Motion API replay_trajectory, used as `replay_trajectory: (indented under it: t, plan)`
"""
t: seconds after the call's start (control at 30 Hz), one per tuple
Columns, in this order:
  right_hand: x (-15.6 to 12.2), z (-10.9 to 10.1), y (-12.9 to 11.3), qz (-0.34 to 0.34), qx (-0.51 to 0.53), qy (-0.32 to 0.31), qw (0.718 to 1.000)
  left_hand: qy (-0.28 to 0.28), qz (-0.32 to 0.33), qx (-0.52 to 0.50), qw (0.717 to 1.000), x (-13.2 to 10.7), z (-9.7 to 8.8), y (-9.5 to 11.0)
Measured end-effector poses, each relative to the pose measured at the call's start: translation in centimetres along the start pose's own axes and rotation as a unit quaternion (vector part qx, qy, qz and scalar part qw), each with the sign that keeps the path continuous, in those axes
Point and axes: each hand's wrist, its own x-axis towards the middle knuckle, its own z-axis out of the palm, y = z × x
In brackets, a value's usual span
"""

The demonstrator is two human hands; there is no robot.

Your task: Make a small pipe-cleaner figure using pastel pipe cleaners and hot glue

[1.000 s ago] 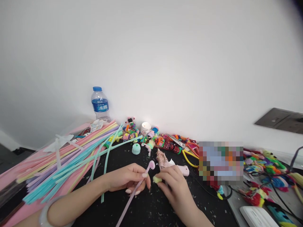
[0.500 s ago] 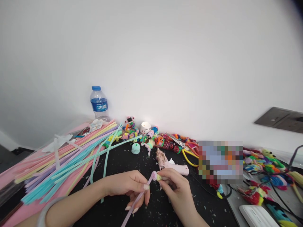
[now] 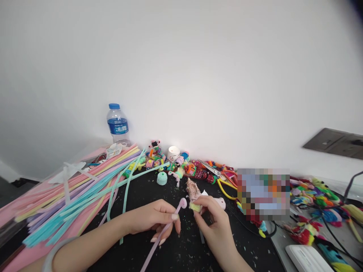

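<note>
My left hand [image 3: 154,219] pinches a pale pink pipe cleaner [image 3: 159,241] whose upper end is curled into a small loop [image 3: 183,204]. The stem runs down to the lower edge of the view. My right hand [image 3: 214,223] pinches a small yellow fuzzy piece [image 3: 194,207] just right of that loop. Both hands hover over the black table mat [image 3: 181,253], which is strewn with fluff scraps. A pink glue gun [image 3: 205,196] lies directly behind my right hand.
A heap of long pastel pipe cleaners [image 3: 79,185] lies at the left. At the wall stand a water bottle [image 3: 117,124], a small candle [image 3: 172,153], small colourful figures [image 3: 159,158] and scissors [image 3: 211,168]. Bright pipe-cleaner pieces and cables [image 3: 320,211] crowd the right.
The hands came together half a second ago, loop touching the yellow piece, and have since parted slightly. The right hand lifted the yellow piece a little to the right.
</note>
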Motion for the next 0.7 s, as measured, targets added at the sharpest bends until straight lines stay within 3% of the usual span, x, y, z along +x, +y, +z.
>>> replay_trajectory:
  t: [0.27,0.6,0.7]
  plan:
    - [0.15,0.21,-0.15,-0.01,-0.011,-0.045,0.999,0.006,-0.005,0.051,0.999,-0.05,0.25,0.18]
    - [-0.35,0.53,0.54,0.051,0.0,-0.05,0.997,0.074,0.041,0.117,0.989,-0.01,0.26,0.01]
    - [-0.5,0.44,0.6,0.062,0.006,-0.055,0.997,0.069,0.036,0.14,0.987,-0.04,0.63,0.14]
